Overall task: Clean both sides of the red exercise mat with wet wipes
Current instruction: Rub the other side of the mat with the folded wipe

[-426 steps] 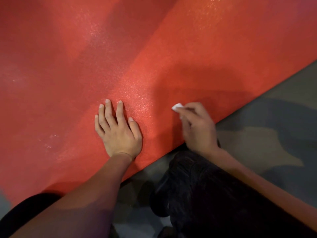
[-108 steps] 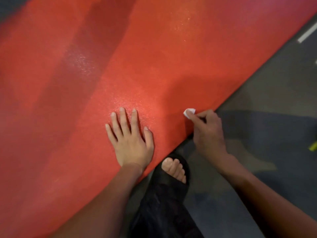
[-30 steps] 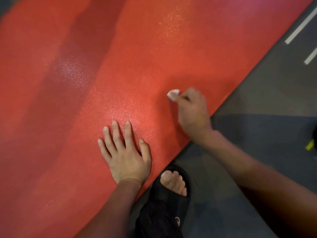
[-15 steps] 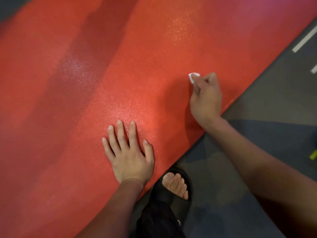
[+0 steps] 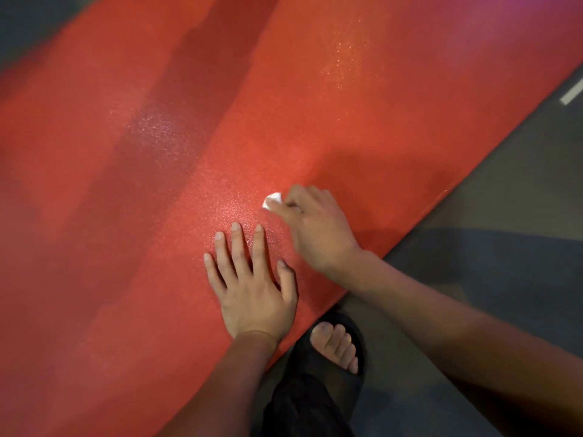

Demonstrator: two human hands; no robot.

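Our right-hand fingers curl around a small white wet wipe and pinch it, the wad peeking out past the fingertips and pressed on the red exercise mat. The right hand is blurred. The left hand lies flat on the mat, fingers straight and slightly spread, palm down, just beside the right hand and nearer to us than the wipe.

Around the mat we see a dark grey floor on its right side, with a short white stripe on the floor near the mat's far right edge. A bare foot in a black slide sandal stands on the floor just off the mat's near edge, close below the left wrist, with a dark trouser leg behind it. Nothing lies on the mat besides our hands and the wipe.

The mat's straight right edge runs diagonally from the sandal up toward the stripe. Left of the hands and beyond them the red surface stretches wide, with glistening patches far from us and a darker shaded band across its middle.

Half a second earlier the right hand was further up the mat, well apart from the left; now it has swept back toward us and to the left, bringing the wipe just above the left fingertips. The left hand has stayed planted.
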